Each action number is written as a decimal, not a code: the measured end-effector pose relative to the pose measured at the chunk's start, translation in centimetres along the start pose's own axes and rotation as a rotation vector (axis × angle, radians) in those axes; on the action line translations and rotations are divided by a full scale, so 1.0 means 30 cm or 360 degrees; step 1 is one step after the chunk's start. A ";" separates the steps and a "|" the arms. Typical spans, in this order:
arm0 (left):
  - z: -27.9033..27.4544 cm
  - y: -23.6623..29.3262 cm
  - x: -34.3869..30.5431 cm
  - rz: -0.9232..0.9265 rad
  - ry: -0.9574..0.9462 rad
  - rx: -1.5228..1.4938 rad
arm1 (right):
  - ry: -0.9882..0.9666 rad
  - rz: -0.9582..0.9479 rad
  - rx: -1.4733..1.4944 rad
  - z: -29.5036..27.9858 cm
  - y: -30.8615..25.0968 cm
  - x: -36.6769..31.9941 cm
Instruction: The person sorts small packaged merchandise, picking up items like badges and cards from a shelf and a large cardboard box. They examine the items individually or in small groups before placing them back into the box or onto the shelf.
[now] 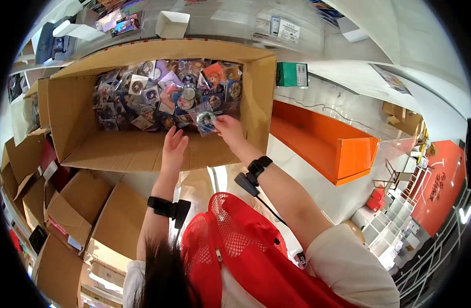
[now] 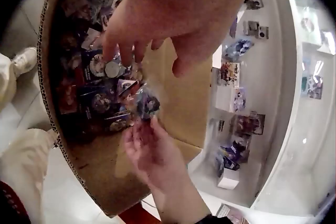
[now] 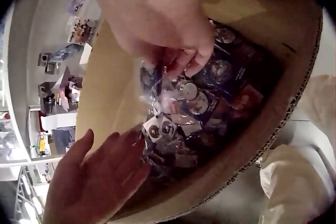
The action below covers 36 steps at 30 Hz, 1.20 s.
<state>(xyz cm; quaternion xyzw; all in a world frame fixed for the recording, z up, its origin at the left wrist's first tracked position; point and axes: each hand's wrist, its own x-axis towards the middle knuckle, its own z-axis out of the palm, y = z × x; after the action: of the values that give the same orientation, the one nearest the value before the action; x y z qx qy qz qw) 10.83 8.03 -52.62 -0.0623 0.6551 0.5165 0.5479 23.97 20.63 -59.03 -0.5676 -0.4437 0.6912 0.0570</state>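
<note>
A large cardboard box (image 1: 122, 151) holds a layer of many small badges and cards in clear plastic sleeves (image 1: 166, 95). My right hand (image 1: 229, 131) pinches one round badge in a clear bag (image 1: 205, 120) by its edge, over the near right part of the pile. In the left wrist view the bagged badge (image 2: 147, 106) shows dark, right at the fingertips of that hand (image 2: 152, 153). My left hand (image 1: 175, 146) hovers over the box's near side with fingers spread and nothing in them; the right wrist view shows its open palm (image 3: 100, 176).
An orange tray (image 1: 322, 138) lies to the right of the box, with a green box (image 1: 292, 74) behind it. Open cardboard cartons (image 1: 81, 205) stand at the left. Beyond the box runs a white shelf (image 1: 230, 31) with small packs and a white carton (image 1: 172, 24).
</note>
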 end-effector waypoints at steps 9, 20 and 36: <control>-0.010 0.036 -0.008 -0.0037 0.0076 -0.0110 | 0.0223 -0.0068 -0.0375 -0.004 0.037 0.216; -0.008 -0.040 0.043 -0.0094 0.0044 -0.0125 | 0.0933 -0.0812 -0.0155 -0.381 -0.403 0.400; 0.232 0.003 0.127 -0.0057 0.0246 -0.0591 | 0.0721 -0.0343 -0.1684 -0.950 -0.626 1.062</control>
<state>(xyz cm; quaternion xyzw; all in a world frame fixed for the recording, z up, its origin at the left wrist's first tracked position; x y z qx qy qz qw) 13.83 15.09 -54.61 -0.2134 0.5875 0.6123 0.4842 28.67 66.10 -68.59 -0.6041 -0.7605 0.2273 -0.0707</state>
